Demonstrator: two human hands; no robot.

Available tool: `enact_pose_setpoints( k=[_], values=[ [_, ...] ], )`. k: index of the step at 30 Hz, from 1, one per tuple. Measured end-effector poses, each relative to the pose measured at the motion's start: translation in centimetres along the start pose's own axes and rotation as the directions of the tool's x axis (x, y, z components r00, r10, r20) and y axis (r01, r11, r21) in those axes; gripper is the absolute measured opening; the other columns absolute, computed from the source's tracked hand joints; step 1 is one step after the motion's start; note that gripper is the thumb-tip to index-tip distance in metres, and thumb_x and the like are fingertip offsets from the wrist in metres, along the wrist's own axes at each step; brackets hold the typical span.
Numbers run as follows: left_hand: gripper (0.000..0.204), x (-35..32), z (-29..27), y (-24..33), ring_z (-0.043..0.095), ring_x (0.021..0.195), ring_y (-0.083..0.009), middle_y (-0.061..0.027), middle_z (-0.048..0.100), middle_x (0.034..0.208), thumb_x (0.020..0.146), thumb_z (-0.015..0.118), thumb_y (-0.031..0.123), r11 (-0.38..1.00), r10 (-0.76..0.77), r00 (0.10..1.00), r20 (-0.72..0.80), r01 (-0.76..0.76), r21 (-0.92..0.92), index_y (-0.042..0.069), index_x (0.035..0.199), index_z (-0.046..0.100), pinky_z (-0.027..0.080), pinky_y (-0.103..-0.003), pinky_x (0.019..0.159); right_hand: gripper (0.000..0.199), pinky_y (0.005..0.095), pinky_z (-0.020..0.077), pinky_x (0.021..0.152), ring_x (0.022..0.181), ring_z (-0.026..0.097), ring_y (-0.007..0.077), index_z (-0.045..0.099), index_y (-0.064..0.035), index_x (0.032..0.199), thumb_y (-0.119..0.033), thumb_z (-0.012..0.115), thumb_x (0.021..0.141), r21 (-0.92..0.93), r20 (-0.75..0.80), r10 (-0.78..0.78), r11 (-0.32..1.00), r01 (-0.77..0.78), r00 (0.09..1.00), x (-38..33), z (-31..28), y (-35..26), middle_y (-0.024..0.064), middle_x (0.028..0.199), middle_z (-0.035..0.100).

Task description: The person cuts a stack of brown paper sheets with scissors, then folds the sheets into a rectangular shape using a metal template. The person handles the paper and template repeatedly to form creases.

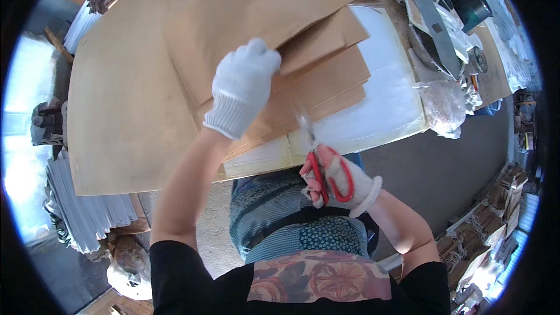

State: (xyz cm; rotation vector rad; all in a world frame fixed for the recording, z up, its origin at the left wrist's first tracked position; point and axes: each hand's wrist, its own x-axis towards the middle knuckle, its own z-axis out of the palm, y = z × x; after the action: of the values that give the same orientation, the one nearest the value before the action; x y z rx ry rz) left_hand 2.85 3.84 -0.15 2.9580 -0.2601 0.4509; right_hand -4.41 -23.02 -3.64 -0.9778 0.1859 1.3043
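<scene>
My left hand (242,86), in a white knit glove, presses flat on a stack of brown paper sheets (256,17) and lifts the edges of the upper ones. My right hand (341,181), also gloved, grips red-handled scissors (318,160) whose blades point up toward the near edge of the stack. The blades look blurred. A large brown sheet (122,105) lies under the stack and spreads to the left. White sheeting (385,99) covers the table under the right part of the stack.
A teal jug (469,0), a grey metal blade-like tool (434,26) and clear plastic bags (446,105) crowd the table's right end. White paper bundles (87,210) lie at the left. Cardboard pieces (484,233) pile up on the grey floor at right.
</scene>
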Motion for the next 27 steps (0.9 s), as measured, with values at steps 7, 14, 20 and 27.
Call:
enact_pose_setpoints(
  k=[7,14,20,27],
  values=[
    [0.039,-3.4,2.3,5.0,0.062,0.111,-0.0346,-0.013,0.062,0.117,0.082,0.076,0.021,0.956,-0.081,0.963,0.259,0.148,-0.252,0.011,0.119,0.067,0.054,-0.046,0.094,0.098,0.0352,0.0553,0.063,0.064,0.062,0.0229,0.062,0.0024,0.108,-0.09,0.034,0.092,0.114,-0.041,-0.021,0.993,0.026,0.999,-0.1,-1.9,-2.8,0.0078,0.074,0.058],
    [0.045,-2.9,2.5,5.5,0.062,0.111,-0.0356,-0.0132,0.063,0.117,0.083,0.079,0.031,0.95,-0.188,0.924,0.333,0.257,-0.177,0.012,0.121,0.065,0.054,-0.048,0.094,0.093,0.0374,0.0608,0.066,0.063,0.066,0.0239,0.06,0.0047,0.11,-0.084,0.034,0.097,-0.025,-0.094,-0.035,0.999,0.033,0.995,-1.2,-2.4,-2.6,0.009,0.072,0.061],
    [0.037,-2.6,1.9,6.3,0.063,0.111,-0.0352,-0.0137,0.062,0.114,0.086,0.076,0.027,0.958,-0.174,0.935,0.31,0.233,-0.166,0.011,0.118,0.065,0.054,-0.049,0.092,0.087,0.035,0.0537,0.058,0.06,0.061,0.0231,0.06,0.0003,0.108,-0.083,0.037,0.097,-0.032,-0.117,0.011,0.999,-0.015,0.993,-0.5,-3.3,-3.8,0.0082,0.069,0.058],
    [0.026,-2.9,2.6,5.5,0.066,0.106,-0.037,-0.0131,0.064,0.112,0.091,0.071,0.021,0.944,-0.202,0.935,0.293,0.266,-0.197,0.012,0.115,0.067,0.056,-0.048,0.089,0.069,0.0314,0.0541,0.059,0.059,0.061,0.0174,0.057,-0.0009,0.109,-0.069,0.053,0.102,-0.135,-0.185,-0.03,0.991,0.005,0.982,-4.3,-3.7,-3.0,0.0014,0.066,0.058]
  ],
)
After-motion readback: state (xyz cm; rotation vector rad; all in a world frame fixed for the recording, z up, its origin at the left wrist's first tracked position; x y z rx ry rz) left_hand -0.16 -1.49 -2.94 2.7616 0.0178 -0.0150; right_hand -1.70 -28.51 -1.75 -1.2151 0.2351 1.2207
